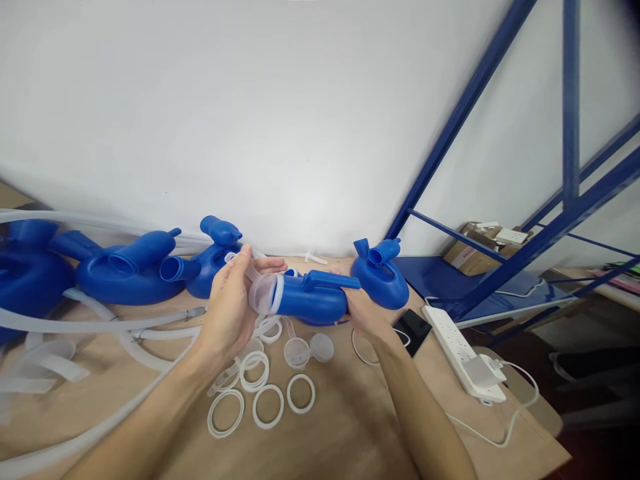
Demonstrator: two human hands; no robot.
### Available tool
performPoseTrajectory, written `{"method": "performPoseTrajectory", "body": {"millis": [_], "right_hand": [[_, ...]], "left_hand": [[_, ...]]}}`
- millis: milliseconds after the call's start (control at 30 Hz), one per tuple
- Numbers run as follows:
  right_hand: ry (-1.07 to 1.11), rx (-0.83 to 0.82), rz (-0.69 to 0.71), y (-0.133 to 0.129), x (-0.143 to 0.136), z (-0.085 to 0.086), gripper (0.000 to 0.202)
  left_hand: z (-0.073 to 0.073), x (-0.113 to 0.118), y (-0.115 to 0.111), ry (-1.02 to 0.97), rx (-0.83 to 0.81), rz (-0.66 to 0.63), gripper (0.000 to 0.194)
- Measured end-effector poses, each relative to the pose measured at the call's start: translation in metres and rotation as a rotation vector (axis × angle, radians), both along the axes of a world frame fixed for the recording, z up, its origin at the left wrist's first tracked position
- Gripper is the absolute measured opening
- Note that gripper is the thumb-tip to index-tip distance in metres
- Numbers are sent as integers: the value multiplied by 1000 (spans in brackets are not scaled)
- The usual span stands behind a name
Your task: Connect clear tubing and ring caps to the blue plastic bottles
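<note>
Above the middle of the table, my right hand [367, 310] grips a blue plastic urinal bottle [313, 300] from its far end. The bottle lies nearly level, mouth to the left, handle upward. My left hand [233, 303] is closed around a translucent cap [261, 293] at that mouth, with its thumb up and some fingers stretched behind. A white ring sits around the mouth beside the cap; whether the cap is fully seated cannot be seen. Beneath the hands lie several white rings [268, 407] and loose translucent caps [297, 352].
Several blue bottles [130, 273] stand at the left, one bottle [383, 283] at the right. Translucent hoses [100, 325] cross the table's left side. A phone [414, 331], a power strip [463, 357] with a plugged charger, and a blue metal rack [465, 107] are on the right.
</note>
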State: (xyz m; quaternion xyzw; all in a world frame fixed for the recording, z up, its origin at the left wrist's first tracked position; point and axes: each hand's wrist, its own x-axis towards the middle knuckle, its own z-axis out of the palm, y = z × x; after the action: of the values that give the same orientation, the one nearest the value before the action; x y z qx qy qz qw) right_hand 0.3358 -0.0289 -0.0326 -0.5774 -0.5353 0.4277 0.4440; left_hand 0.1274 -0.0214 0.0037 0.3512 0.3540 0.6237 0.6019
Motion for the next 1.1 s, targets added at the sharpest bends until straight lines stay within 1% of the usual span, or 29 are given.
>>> {"method": "performPoseTrajectory", "body": {"millis": [67, 100, 200, 233, 300, 367, 433, 500, 567, 600, 633, 667, 733, 833, 933, 1000, 1100], "right_hand": [[45, -46, -9, 0, -3, 6, 59], [42, -51, 0, -2, -6, 9, 58], [1, -20, 65, -11, -19, 16, 57], [12, -17, 89, -15, -24, 18, 58], [60, -14, 151, -22, -30, 19, 63], [89, 13, 235, -29, -32, 18, 64], [52, 112, 332, -35, -31, 17, 59], [-43, 286, 419, -38, -30, 17, 61], [-150, 432, 444, -38, -31, 16, 80], [-193, 463, 434, -37, -33, 15, 90], [-229, 470, 414, -36, -35, 15, 97], [-254, 461, 392, -34, -37, 14, 100], [-260, 434, 378, -30, -39, 12, 93], [-162, 436, 449, -24, -35, 12, 82], [-81, 439, 535, -18, -25, 15, 82], [-44, 437, 575, -14, -19, 16, 78], [44, 388, 595, -9, -14, 16, 77]], "left_hand": [[-2, 0, 2, 33, 14, -19, 61], [-5, -1, 2, 88, 46, -18, 61], [-14, -3, 0, 298, 198, 16, 55], [-16, -4, 0, 336, 232, 14, 53], [-16, -6, -1, 319, 255, -9, 54], [-12, -7, -1, 256, 258, -34, 55], [-5, -7, -1, 232, 257, -61, 58], [2, -10, -1, 237, 250, -113, 64], [6, -13, -1, 240, 238, -175, 71], [7, -15, -1, 241, 238, -208, 74], [7, -18, -1, 241, 240, -240, 77], [6, -20, -2, 242, 243, -272, 81], [4, -24, -4, 247, 264, -337, 87], [1, -28, -7, 251, 297, -442, 95], [1, -30, -11, 231, 354, -518, 91], [1, -31, -13, 218, 400, -545, 88], [0, -33, -15, 244, 463, -559, 92]]}}
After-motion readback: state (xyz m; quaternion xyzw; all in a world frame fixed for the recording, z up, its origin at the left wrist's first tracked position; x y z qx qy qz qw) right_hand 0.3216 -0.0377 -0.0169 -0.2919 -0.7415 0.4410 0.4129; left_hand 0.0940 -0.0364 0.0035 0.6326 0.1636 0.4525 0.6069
